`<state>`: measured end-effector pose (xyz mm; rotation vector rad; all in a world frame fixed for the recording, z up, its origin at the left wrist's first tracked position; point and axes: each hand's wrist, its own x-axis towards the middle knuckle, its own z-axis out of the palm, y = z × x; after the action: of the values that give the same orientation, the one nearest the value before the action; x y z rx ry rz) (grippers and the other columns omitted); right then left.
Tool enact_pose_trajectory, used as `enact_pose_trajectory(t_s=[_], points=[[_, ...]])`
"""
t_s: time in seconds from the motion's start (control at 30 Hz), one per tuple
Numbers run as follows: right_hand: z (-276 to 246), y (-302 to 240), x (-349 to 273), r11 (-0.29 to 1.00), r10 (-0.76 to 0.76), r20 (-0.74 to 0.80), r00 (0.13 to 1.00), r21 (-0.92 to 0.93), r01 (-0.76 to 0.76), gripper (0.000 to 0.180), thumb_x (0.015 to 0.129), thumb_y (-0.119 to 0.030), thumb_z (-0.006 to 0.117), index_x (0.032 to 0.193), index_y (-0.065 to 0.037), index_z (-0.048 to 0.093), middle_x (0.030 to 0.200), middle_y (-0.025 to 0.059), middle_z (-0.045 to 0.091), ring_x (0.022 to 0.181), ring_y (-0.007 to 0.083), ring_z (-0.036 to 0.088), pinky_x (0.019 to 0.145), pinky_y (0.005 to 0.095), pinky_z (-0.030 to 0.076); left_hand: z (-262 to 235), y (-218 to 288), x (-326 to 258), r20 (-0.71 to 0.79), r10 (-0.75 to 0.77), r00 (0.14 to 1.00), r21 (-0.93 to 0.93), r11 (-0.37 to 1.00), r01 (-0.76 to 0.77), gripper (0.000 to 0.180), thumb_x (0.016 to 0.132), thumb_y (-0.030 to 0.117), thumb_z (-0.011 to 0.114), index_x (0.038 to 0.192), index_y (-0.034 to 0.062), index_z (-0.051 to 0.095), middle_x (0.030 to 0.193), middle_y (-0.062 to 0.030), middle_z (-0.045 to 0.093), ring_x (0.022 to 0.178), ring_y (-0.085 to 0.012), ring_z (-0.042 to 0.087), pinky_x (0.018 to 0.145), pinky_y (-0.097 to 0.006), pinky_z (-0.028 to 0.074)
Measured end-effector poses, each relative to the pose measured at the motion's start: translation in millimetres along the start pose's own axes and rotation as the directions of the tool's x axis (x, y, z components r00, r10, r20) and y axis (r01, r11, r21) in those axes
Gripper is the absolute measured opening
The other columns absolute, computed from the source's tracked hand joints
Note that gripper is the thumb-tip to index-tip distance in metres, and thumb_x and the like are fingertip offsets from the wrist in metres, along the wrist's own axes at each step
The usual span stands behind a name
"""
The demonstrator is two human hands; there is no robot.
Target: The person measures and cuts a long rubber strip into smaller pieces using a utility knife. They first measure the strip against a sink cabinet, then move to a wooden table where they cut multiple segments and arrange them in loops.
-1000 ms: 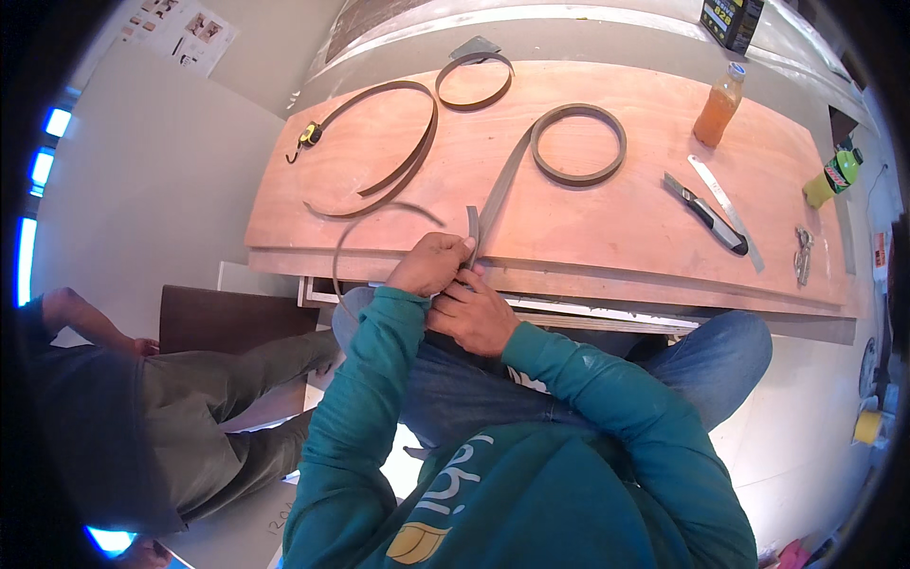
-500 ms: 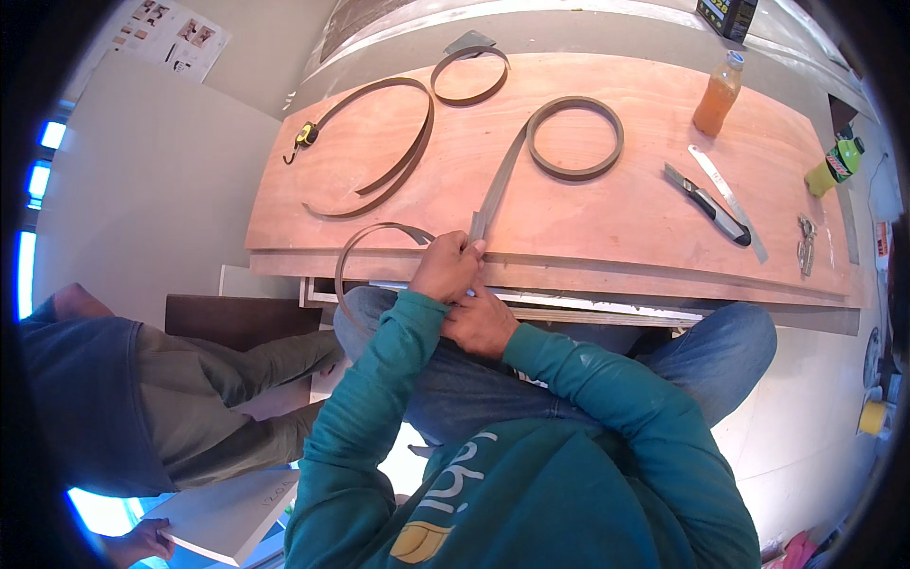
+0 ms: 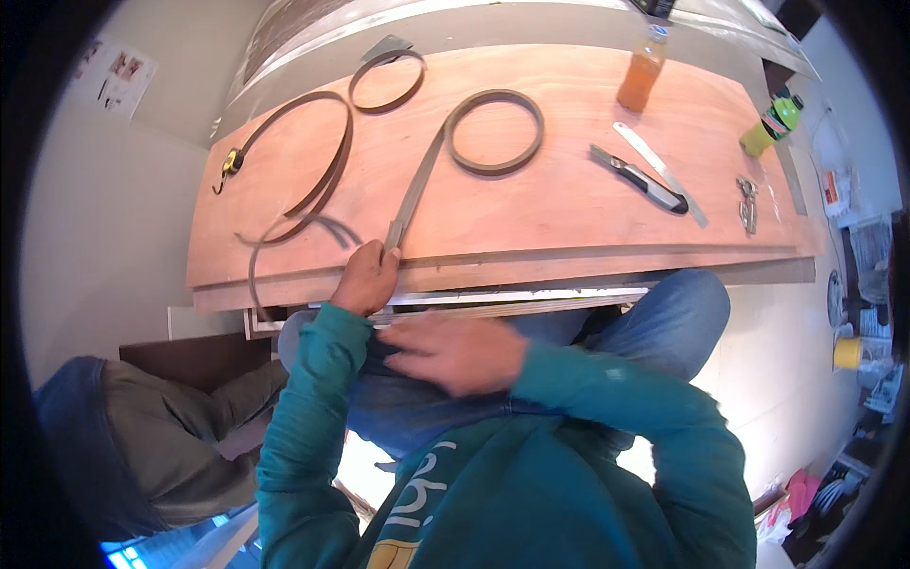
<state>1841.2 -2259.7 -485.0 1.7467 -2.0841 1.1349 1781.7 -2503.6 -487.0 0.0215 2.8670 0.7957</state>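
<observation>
My left hand is closed at the table's near edge, pinching the end of a grey-brown edge banding strip. That strip runs back to a round coil lying on the plywood. My right hand hovers over my lap, slightly blurred, its fingers stretched toward my left wrist and nothing visible in them. Another loose banding strip curves beside my left hand, its upper end blurred; whether my left hand also grips it, I cannot tell.
On the plywood sheet lie a tape measure, more curled banding, a utility knife, a steel ruler and a metal tool. Orange and green drink bottles stand behind. A co-worker is at my left.
My right hand has parted from my left and swung down toward my lap. My left hand keeps the strip. The view has shifted, and the co-worker's hand and white board have mostly left it.
</observation>
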Motion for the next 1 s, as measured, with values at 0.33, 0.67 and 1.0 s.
enact_pose_trajectory(t_s=[0.33, 0.67, 1.0], points=[[-184.7, 133.2, -127.8, -0.029, 0.818, -0.474, 0.327, -0.601, -0.799, 0.048, 0.099, -0.033, 0.071, 0.13, 0.003, 0.064, 0.113, 0.0232, 0.067, 0.107, 0.0437, 0.065, 0.092, 0.0531, 0.054, -3.6, -6.9, -37.1, -0.065, -0.055, 0.996, -0.065, 0.997, 0.051, 0.031, 0.099, 0.023, 0.064, 0.1, -0.0083, 0.066, 0.092, -0.036, 0.066, 0.09, -0.0563, 0.064, 0.082, -0.06, 0.05], [-98.5, 45.3, -26.4, 0.597, 0.772, -0.227, 0.593, -0.058, -0.8, 0.017, 0.107, -0.018, 0.053, 0.108, -0.001, 0.053, 0.095, 0.0265, 0.062, 0.085, 0.0471, 0.062, 0.076, 0.0544, 0.049, -19.6, -1.6, -38.6, 0.005, -0.115, 0.993, -0.192, 0.975, 0.113, 0.032, 0.094, 0.023, 0.064, 0.1, -0.0086, 0.071, 0.088, -0.0354, 0.068, 0.09, -0.0531, 0.068, 0.084, -0.056, 0.053], [7.5, 37.1, 64.2, 0.648, 0.761, 0.179, 0.624, -0.249, -0.72, 0.022, 0.105, -0.018, 0.052, 0.103, 0.003, 0.047, 0.085, 0.0291, 0.068, 0.073, 0.0476, 0.071, 0.064, 0.0556, 0.057, -15.3, -14.5, -50.0, -0.088, -0.056, 0.995, -0.157, 0.987, 0.042, 0.028, 0.096, 0.019, 0.066, 0.109, -0.005, 0.068, 0.09, -0.0327, 0.069, 0.09, -0.0521, 0.068, 0.082, -0.057, 0.054]])
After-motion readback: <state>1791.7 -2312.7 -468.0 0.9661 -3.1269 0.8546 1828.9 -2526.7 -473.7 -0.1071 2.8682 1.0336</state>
